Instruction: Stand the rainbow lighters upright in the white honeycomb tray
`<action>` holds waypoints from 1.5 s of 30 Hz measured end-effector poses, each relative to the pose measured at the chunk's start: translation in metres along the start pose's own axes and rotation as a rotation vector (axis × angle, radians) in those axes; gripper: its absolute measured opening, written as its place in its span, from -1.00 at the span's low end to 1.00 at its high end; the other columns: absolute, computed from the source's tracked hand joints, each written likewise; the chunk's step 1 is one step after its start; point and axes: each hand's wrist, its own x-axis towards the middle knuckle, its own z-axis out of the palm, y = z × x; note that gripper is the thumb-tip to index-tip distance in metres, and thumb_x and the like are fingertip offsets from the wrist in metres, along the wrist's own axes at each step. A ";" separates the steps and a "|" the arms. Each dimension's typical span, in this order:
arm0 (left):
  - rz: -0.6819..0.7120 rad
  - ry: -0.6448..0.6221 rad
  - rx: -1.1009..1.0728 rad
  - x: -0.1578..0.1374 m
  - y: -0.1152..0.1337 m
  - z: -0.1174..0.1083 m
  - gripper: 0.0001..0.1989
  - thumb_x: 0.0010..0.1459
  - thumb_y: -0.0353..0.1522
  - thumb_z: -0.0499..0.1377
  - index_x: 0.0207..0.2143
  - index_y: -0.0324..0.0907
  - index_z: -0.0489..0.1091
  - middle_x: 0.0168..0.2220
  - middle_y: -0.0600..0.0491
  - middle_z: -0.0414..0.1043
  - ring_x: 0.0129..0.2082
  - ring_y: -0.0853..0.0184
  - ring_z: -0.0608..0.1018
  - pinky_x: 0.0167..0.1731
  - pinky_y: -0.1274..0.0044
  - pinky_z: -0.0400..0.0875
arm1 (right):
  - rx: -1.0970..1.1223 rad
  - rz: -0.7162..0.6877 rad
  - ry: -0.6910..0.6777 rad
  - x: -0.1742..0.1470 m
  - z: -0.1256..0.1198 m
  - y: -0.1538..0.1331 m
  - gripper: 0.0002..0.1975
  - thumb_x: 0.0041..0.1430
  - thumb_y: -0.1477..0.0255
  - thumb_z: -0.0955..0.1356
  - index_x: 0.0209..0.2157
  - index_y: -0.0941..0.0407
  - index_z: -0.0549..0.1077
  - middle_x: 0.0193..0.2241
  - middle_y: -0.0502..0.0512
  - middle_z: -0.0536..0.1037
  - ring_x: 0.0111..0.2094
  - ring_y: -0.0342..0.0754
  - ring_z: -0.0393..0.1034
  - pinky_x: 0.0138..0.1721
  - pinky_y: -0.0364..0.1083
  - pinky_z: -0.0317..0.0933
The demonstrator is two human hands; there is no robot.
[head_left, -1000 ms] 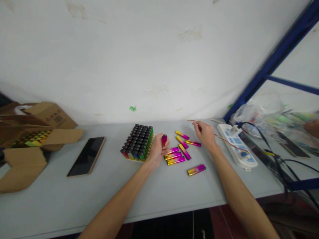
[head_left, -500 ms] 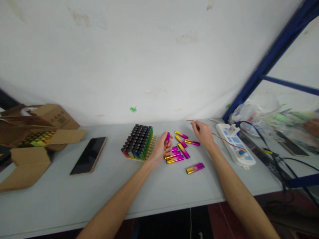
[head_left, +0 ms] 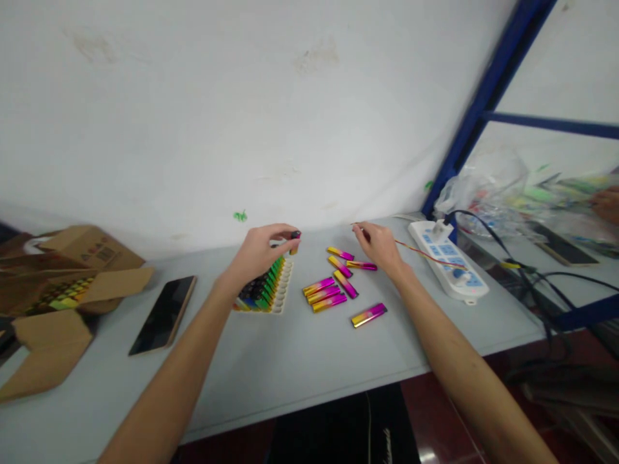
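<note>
In the head view my left hand pinches a small lighter-shaped stick upright, its dark top showing above the fingers. It is at the back right of a pale slotted rack, partly hiding it. Rows of black-topped sticks stand in the rack, and slots on its right side show bare. My right hand is closed on a thin red-and-yellow wire, whose tip pokes out past the fingertips. Several yellow-and-purple sticks lie flat between the hands.
At right, a white power strip has plugs and black cables. A phone and an open cardboard box are at left. Beyond the blue frame are plastic bags and another person's hand.
My left hand has moved left from the loose sticks to the rack, carrying one stick. My right hand stays near the same spot, holding the wire. The view has shifted slightly.
</note>
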 end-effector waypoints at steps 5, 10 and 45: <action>-0.012 -0.207 0.178 0.022 -0.033 -0.025 -0.73 0.16 -0.17 0.26 -0.21 -0.16 0.60 -0.23 -0.05 0.70 -0.15 0.12 0.69 0.03 0.29 0.53 | 0.007 -0.034 -0.025 0.001 0.002 -0.003 -0.61 0.50 0.27 0.18 -0.17 0.12 0.58 -0.27 0.20 0.68 -0.27 0.03 0.53 -0.16 -0.07 0.24; -0.065 -0.308 0.150 0.026 -0.048 -0.022 -0.72 0.08 -0.15 0.29 -0.25 -0.13 0.60 -0.25 -0.04 0.71 -0.20 0.12 0.71 -0.03 0.34 0.57 | -0.008 -0.037 -0.051 0.001 0.000 -0.004 -0.60 0.51 0.26 0.17 -0.21 0.10 0.56 -0.31 0.17 0.66 -0.31 0.02 0.49 -0.20 -0.07 0.21; -0.053 -0.317 0.243 0.027 -0.044 -0.021 -0.70 0.12 -0.15 0.23 -0.23 -0.16 0.58 -0.22 -0.04 0.71 -0.18 0.13 0.72 -0.03 0.35 0.58 | 0.024 -0.078 -0.032 0.001 0.000 -0.001 -0.65 0.48 0.30 0.20 -0.33 0.10 0.49 -0.43 0.11 0.56 -0.44 -0.03 0.36 -0.30 -0.07 0.10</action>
